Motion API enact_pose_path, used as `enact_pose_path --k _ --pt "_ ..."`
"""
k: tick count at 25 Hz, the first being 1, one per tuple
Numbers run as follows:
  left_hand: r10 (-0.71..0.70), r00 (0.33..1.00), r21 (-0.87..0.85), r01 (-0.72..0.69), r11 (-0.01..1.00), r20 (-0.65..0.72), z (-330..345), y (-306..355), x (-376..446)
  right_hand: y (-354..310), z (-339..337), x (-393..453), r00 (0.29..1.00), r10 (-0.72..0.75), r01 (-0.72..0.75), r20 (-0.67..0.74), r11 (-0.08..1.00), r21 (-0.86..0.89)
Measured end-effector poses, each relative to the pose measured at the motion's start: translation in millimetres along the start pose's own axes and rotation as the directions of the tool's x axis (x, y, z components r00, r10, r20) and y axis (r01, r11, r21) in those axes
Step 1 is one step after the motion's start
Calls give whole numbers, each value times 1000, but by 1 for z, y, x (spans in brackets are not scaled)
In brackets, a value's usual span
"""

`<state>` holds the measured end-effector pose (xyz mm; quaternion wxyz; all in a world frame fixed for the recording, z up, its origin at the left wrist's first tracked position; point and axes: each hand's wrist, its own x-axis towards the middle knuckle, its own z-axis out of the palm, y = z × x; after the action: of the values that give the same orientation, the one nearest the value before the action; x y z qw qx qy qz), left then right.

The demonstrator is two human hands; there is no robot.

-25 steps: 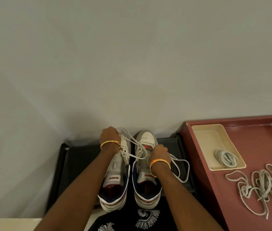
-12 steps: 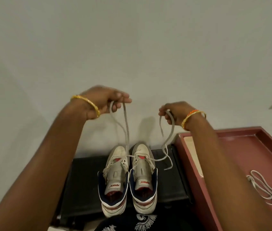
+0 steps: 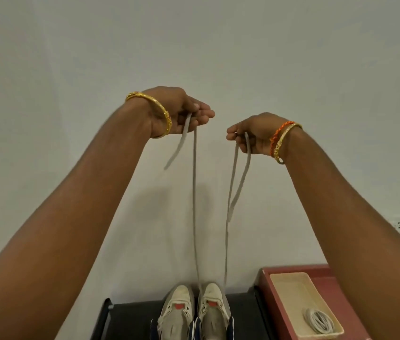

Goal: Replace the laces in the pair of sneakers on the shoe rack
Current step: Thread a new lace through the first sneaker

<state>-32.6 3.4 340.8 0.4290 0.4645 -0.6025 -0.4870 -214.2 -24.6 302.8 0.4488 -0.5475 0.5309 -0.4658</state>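
Two grey-white sneakers stand side by side on a black shoe rack (image 3: 130, 315) at the bottom: the left sneaker (image 3: 175, 312) and the right sneaker (image 3: 212, 310). A grey lace (image 3: 195, 204) rises in two taut strands from the right sneaker's toe end. My left hand (image 3: 181, 111) pinches one strand high in front of the wall, its end dangling. My right hand (image 3: 253, 134) pinches the other strand, whose tail hangs in a loop below it.
A maroon tray (image 3: 265, 285) sits right of the rack and holds a cream tray (image 3: 292, 280) with a coiled white lace (image 3: 319, 320). A plain wall fills the background, with a wall socket (image 3: 399, 225) at the right.
Both hands have risen from the sneakers to well above them, pulling the lace ends up and taut. The view has tilted upward, so the loose laces on the maroon tray are out of view.
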Motion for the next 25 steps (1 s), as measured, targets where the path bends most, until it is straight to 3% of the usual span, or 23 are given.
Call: enact_pose_path --k 8,15,19,22,25 --pt "68 998 56 -68 996 -3 8 50 -23 -65 1 -28 987 -160 153 -18 967 -202" --pt "143 989 -92 -147 985 -46 17 71 -35 -112 -12 -49 923 -384 364 -34 897 -250" --pt "178 978 -70 -186 980 -111 32 70 -35 -119 -16 -52 907 -419 402 33 843 -357" --pt "176 974 -81 -189 979 -145 38 78 -34 -117 -17 -53 896 -438 437 70 847 -301" --pt "215 952 -24 -225 974 -219 39 87 -35 -114 -21 -54 868 -497 493 13 858 -143"
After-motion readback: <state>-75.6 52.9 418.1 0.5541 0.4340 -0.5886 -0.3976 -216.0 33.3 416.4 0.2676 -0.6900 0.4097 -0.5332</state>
